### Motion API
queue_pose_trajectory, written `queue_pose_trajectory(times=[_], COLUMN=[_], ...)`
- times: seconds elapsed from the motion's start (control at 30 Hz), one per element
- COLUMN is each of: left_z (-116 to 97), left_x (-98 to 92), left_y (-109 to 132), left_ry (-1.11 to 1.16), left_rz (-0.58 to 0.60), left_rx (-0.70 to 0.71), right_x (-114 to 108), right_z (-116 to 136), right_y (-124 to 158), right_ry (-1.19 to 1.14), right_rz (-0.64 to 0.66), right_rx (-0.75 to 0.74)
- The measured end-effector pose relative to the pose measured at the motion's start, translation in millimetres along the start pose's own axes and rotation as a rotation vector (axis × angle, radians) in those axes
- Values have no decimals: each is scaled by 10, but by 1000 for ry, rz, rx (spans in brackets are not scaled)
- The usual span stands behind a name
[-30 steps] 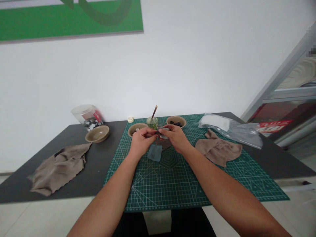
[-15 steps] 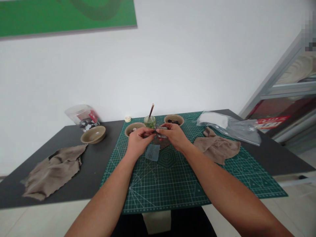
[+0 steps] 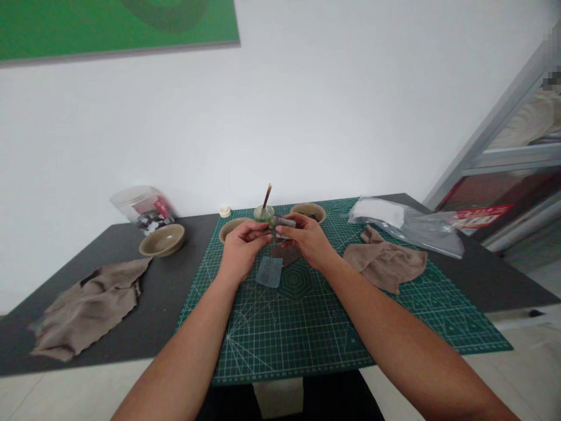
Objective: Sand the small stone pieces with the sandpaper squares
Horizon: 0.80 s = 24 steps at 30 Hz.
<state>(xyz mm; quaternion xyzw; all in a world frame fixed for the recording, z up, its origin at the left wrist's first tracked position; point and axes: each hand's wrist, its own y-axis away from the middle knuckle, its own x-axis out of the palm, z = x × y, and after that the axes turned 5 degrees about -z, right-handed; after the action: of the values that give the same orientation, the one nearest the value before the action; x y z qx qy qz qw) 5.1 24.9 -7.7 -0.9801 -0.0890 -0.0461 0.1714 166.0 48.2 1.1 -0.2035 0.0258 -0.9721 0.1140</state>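
Above the middle of the green cutting mat, my two hands are close together with a narrow gap between them. My right hand is closed on a mottled grey roll-shaped piece; its exact kind I cannot make out. The fingers of my left hand are pinched on a small dark piece, mostly hidden by the fingertips. Below the hands, a blue-grey square lies on the mat beside a flat brown piece. Just behind them stands a glass jar with a brown brush handle sticking up.
One bowl is partly behind my left hand, another behind my right. A third bowl and a clear tub stand left. Brown cloths lie either side. A plastic bag is back right.
My hands have drawn slightly apart, and the grey piece in my right hand is tilted up and shows more. My left hand has shifted a little left.
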Motion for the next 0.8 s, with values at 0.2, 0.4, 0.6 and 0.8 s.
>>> queue_pose_trajectory(times=[0.2, 0.4, 0.6, 0.8], left_z=[-39, -49, -100, -90], left_x=[31, -5, -12, -18], left_y=[15, -3, 21, 37], left_ry=[48, -105, -406, -548], left_rz=[47, 83, 133, 214], left_rx=[18, 36, 204, 276], right_x=[1, 13, -6, 9], right_z=[7, -17, -56, -46], right_y=[13, 10, -15, -12], right_ry=[-31, -75, -135, -141], right_rz=[67, 106, 96, 46], right_rx=[30, 83, 112, 169])
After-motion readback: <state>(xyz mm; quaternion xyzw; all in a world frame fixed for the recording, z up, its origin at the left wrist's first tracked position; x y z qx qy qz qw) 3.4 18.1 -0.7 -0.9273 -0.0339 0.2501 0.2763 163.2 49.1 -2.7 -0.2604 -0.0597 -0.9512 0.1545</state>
